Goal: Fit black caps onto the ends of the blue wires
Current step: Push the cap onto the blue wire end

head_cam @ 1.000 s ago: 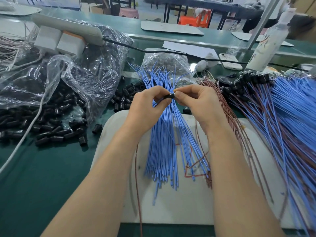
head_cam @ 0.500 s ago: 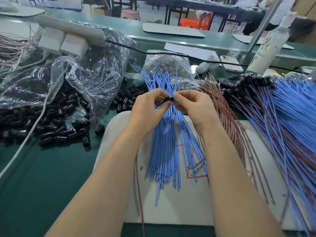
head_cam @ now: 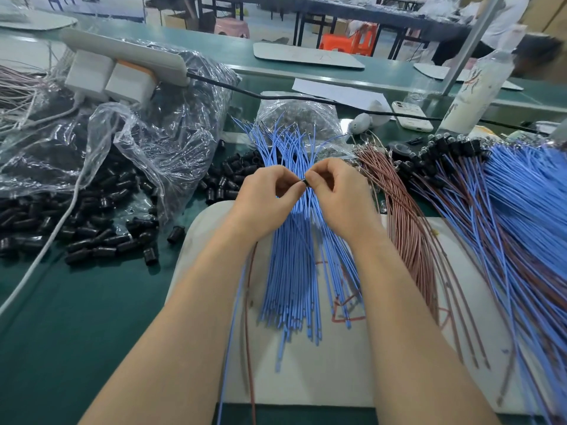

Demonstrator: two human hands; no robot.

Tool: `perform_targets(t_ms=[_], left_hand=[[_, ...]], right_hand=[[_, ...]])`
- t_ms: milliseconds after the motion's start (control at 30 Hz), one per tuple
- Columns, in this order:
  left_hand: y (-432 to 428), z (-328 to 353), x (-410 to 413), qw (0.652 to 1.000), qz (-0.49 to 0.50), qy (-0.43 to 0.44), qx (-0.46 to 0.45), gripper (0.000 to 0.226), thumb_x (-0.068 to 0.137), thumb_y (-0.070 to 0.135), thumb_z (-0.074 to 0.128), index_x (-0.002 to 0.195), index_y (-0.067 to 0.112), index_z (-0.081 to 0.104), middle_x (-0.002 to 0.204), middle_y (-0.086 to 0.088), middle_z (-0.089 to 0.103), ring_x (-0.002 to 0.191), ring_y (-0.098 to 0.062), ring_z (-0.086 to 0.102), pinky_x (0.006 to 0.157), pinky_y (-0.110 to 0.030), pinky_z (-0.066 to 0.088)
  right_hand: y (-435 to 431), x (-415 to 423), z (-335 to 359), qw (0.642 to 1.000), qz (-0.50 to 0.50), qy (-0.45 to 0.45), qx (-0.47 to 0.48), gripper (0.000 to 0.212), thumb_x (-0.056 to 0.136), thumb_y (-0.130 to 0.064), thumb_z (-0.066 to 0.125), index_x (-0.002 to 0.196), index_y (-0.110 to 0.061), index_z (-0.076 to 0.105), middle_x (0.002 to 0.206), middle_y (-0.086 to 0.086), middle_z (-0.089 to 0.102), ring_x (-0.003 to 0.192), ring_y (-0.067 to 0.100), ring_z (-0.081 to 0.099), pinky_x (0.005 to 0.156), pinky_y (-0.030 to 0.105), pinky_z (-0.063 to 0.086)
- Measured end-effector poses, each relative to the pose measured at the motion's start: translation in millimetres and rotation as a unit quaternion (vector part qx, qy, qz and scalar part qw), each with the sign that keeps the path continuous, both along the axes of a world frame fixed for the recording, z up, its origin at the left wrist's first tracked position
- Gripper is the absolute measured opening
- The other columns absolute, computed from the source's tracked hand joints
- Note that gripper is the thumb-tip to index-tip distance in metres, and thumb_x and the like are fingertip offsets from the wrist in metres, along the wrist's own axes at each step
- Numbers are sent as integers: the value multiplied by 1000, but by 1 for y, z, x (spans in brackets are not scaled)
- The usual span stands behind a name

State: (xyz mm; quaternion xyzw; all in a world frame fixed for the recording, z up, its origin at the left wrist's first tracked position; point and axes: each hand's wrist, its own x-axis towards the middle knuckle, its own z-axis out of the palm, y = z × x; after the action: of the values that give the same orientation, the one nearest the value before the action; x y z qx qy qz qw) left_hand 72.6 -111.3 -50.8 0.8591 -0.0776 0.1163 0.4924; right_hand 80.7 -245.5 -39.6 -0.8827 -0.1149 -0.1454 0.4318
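Observation:
My left hand (head_cam: 265,196) and my right hand (head_cam: 339,194) meet fingertip to fingertip above a fanned bundle of loose blue wires (head_cam: 294,271). Between the fingertips only a sliver of a black cap (head_cam: 303,181) shows, pinched by my right thumb and forefinger. My left hand pinches a blue wire (head_cam: 228,342) and a brown wire (head_cam: 248,332), which trail down beside my left forearm. Loose black caps (head_cam: 92,237) lie heaped on the green table at the left. Capped blue and brown wires (head_cam: 521,216) are piled at the right.
A white board (head_cam: 306,381) lies under the wires. A crumpled clear plastic bag (head_cam: 147,139) with a white power strip (head_cam: 122,56) on top stands at the left. A bundle of brown wires (head_cam: 408,228), a phone (head_cam: 412,115) and a white bottle (head_cam: 472,87) are at the right and back.
My fingertips have closed in on each other, and less of the black cap shows between them now. The hands stay at the same spot over the blue bundle.

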Motion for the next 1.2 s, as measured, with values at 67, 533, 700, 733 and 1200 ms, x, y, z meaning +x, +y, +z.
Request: perform_targets(t_ms=[67,533,700,733,1200], left_hand=[[1,1,0,1000,6,2,-1,12,90,22,62,92,11,67,86,-1,70,81,-12,63,75,-20,48],[6,8,-2,998,-31,53,3,16,90,27,61,88,13,67,84,1,70,81,-12,64,78,-28,50],[9,6,-5,996,-18,77,-42,11,90,26,63,89,17,68,83,5,71,84,-13,66,80,-26,50],[6,6,-4,997,-7,59,-58,8,90,25,63,90,18,67,83,7,70,81,-11,64,79,-25,48],[3,7,-3,995,39,-63,-61,20,88,-2,58,102,10,65,93,4,68,89,-9,66,87,-17,49]], right_hand=[[1,-1,0,1000,4,-10,3,8,95,-16,56,97,-12,63,78,-14,58,75,3,55,70,9,42],[-2,2,1,998,-2,24,62,5,97,-18,52,94,-18,57,80,-12,57,71,0,52,68,16,43],[-20,5,4,984,-106,-17,144,9,99,-24,49,95,-18,55,78,-8,55,68,5,50,64,17,39],[-16,4,4,983,-110,-25,144,10,99,-24,48,93,-18,54,77,-8,56,68,6,52,63,18,40],[0,-5,8,986,22,28,166,15,89,-14,60,81,-26,57,73,5,63,67,29,58,67,45,52]])
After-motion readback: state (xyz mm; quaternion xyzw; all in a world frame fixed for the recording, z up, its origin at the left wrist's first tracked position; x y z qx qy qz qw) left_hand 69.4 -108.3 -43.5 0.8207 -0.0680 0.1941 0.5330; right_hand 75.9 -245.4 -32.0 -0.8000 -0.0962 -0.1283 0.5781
